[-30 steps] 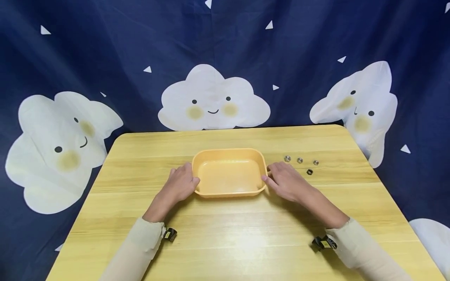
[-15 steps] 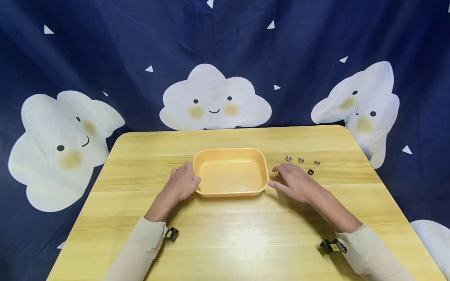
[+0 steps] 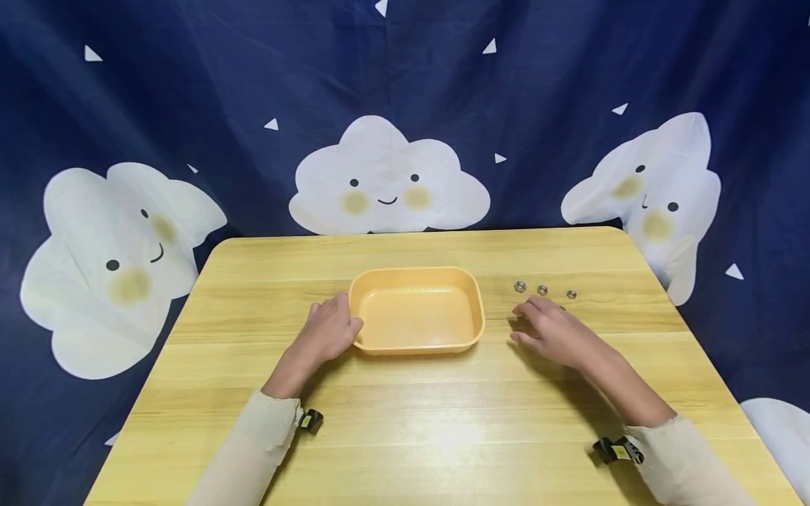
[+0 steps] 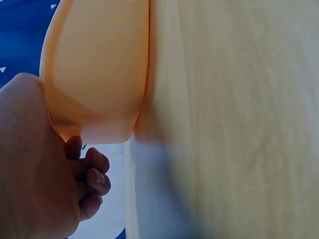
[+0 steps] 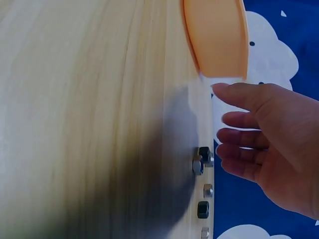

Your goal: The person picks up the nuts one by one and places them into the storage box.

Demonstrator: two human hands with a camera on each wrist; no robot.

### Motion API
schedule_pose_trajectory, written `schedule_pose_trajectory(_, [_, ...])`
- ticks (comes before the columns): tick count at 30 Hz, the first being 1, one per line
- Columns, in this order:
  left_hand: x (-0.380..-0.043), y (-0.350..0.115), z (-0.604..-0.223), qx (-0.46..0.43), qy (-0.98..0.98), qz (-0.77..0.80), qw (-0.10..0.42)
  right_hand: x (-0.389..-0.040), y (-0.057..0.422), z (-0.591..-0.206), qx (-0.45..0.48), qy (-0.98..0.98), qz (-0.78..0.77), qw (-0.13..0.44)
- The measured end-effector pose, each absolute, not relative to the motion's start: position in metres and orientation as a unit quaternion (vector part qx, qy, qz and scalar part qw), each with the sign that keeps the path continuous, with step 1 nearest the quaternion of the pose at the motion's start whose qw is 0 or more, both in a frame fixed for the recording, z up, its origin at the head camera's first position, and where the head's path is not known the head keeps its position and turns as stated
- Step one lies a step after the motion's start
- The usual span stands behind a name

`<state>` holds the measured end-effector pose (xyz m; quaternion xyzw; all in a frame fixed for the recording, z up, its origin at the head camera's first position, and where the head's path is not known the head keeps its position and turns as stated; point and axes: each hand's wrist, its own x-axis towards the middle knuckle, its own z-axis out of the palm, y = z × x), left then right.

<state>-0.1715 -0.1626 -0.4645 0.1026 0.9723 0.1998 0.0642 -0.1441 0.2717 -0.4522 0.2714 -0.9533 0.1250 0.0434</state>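
A yellow-orange plastic tray point(image 3: 418, 349) with rounded corners sits on the wooden table. My left hand point(image 3: 329, 327) grips its left end, with the thumb over the rim; in the left wrist view the fingers point(image 4: 97, 177) curl below that end. To the right of the tray, my right hand point(image 3: 560, 334) is apart from it, fingers loosely bent and holding nothing. Just beyond this hand lie metal hex nuts, among them a silver nut point(image 3: 520, 287) at the left of the row. A dark nut point(image 5: 203, 209) shows in the right wrist view; in the head view the hand mostly hides one.
The wooden table point(image 3: 405, 414) has rounded far corners. Behind it hangs a dark blue curtain point(image 3: 253, 63) printed with smiling clouds. A small black camera point(image 3: 616, 450) is strapped at each wrist.
My right hand has let go of the tray's right end and moved right, toward the nuts, now covering most of the dark one. My left hand keeps its grip on the tray.
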Motion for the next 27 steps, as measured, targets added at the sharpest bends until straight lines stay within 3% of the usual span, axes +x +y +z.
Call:
schedule_pose_trajectory(15, [-0.173, -0.163, -0.466, 0.1, 0.973, 0.2, 0.064, -0.143, 0.292, -0.457, 0.293, -0.946, 0.13, 0.05])
schedule_pose_trajectory(27, [-0.173, -0.163, -0.466, 0.097, 0.972, 0.202, 0.066, -0.149, 0.296, -0.459, 0.23, -0.964, 0.13, -0.016])
